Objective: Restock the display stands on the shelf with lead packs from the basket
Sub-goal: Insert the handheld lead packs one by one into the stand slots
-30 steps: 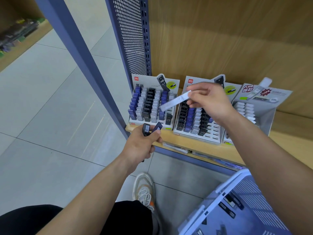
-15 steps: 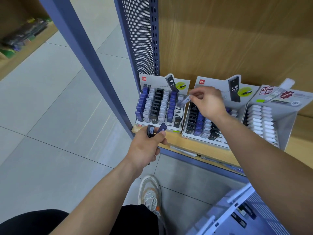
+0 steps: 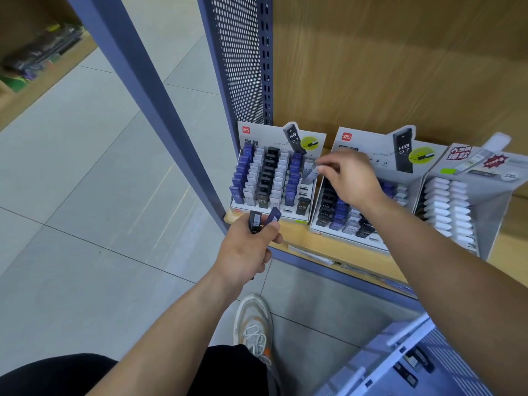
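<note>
Three cardboard display stands sit on the wooden shelf (image 3: 314, 247): the left stand (image 3: 274, 178) with rows of blue, white and black lead packs, the middle stand (image 3: 360, 207), and the right stand (image 3: 457, 201) with white packs. My right hand (image 3: 347, 178) pinches a pale grey lead pack (image 3: 311, 175) over the rightmost column of the left stand. My left hand (image 3: 251, 247) grips a black pack (image 3: 255, 221) and a blue pack (image 3: 273, 217) just in front of the shelf edge.
A pale blue basket (image 3: 400, 364) with several dark packs inside sits at the bottom right. A blue upright post (image 3: 148, 90) and a perforated panel (image 3: 243, 58) bound the shelf on the left. My shoe (image 3: 253, 324) stands on the tiled floor.
My right hand has carried the grey pack leftward and down, from above the middle stand to the left stand's right column. My left hand keeps its two packs.
</note>
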